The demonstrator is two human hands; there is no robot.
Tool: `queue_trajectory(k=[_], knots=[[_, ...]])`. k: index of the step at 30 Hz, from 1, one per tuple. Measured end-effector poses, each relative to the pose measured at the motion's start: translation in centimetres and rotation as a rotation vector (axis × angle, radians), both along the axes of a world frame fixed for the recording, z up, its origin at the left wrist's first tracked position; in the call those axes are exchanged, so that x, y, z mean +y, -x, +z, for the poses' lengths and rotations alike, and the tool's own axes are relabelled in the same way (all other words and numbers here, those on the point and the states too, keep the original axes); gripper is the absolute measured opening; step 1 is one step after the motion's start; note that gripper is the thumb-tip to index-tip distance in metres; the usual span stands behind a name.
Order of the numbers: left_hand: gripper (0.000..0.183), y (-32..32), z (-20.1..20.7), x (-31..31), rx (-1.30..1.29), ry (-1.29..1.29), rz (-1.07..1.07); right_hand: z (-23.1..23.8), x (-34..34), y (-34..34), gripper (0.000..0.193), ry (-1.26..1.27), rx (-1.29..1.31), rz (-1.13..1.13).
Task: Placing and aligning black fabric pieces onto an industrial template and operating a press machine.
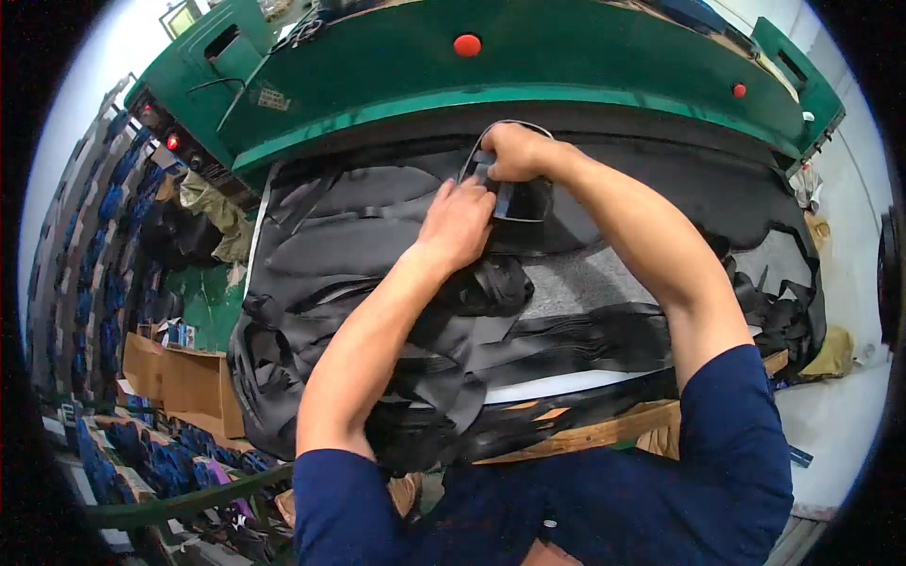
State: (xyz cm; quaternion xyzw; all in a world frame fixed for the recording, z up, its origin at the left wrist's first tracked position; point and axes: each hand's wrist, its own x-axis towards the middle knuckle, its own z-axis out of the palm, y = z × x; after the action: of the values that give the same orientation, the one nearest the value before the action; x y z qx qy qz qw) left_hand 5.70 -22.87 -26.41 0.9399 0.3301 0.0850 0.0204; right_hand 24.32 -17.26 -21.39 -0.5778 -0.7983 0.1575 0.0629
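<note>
Far left: racks (85, 245) packed with dark and blue pieces; nearer, an open cardboard box (189, 377) stands just outside the table's left edge.
Table, left half: a black sheet (349, 241) lies along the far edge, marked with long curved outlines; loose black offcuts (500, 286) are bunched toward the near left corner and middle, perhaps pushed there to leave the sheet free.
Left hand (459, 222): reaches from the near edge, fingers partly bent and close together at the frame's left wall, seemingly to steady it; whether they grip it is hidden.
Thin-walled frame (521, 221): a hollow, open-topped outline near the middle of the table's far edge, on the black sheet; its position between both hands suggests it is being kept aligned.
Right hand (519, 151): curled almost into a fist over the frame's far part, apparently holding it from above, which would leave the near end in view.
Machine beam (377, 123): green, spanning behind the far edge, with a red button (466, 45) at the middle and another farther right.
Table, right half: a bare grey patch (585, 283) right of centre; tangled black strips (779, 311) by the right edge.
</note>
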Motion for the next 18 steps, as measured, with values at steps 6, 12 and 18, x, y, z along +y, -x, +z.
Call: queue_trajectory(k=[6, 12, 18], knots=[[0.042, -1.3, 1.1, -1.1, -0.645, -0.142, 0.054, 1.3, -0.9, -10.9, 0.044, -0.069, 0.294, -0.571], [0.072, -10.5, -2.1, 1.9, -0.334, -0.048, 0.140, -3.4, -5.4, -18.9, 0.023, 0.027, 0.913, -0.977], [0.083, -11.7, -5.3, 3.2, -0.013, 0.079, 0.212, -2.5, -9.2, -20.8, 0.031, -0.246, 0.273, -0.618]])
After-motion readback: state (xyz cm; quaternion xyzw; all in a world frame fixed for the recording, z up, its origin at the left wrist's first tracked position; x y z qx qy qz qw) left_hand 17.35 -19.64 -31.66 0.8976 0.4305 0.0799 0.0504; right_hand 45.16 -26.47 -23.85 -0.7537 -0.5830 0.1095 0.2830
